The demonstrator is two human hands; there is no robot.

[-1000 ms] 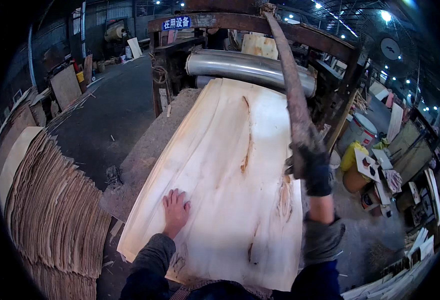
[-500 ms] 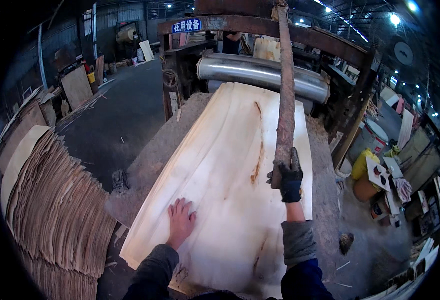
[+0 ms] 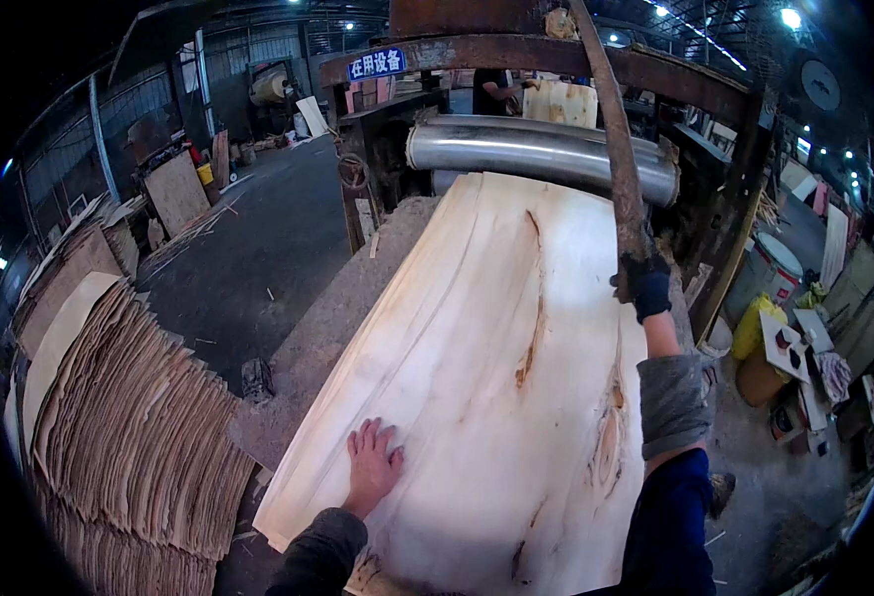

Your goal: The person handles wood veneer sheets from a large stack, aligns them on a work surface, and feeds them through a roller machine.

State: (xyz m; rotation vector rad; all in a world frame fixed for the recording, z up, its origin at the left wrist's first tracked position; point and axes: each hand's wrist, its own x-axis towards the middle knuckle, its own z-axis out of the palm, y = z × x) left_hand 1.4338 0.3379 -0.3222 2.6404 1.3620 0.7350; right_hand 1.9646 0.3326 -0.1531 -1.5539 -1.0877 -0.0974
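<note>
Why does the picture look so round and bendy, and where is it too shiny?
Head view: black corners and a bowed metal roller, from the fisheye lens; head view: whitish glare on the pale wood sheet, strong near the roller, and a glaring ceiling lamp at upper right; head view: the left hand looks fairly clear, the far background dim.

The left hand [image 3: 373,465] rests on pale veneer sheets [image 3: 467,397] while the gloved right hand [image 3: 645,286] grips a pole [image 3: 621,149].

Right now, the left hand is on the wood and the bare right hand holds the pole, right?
Not bare: in the head view, the right hand wears a dark glove. It holds the pole; the left hand is on the wood.
</note>
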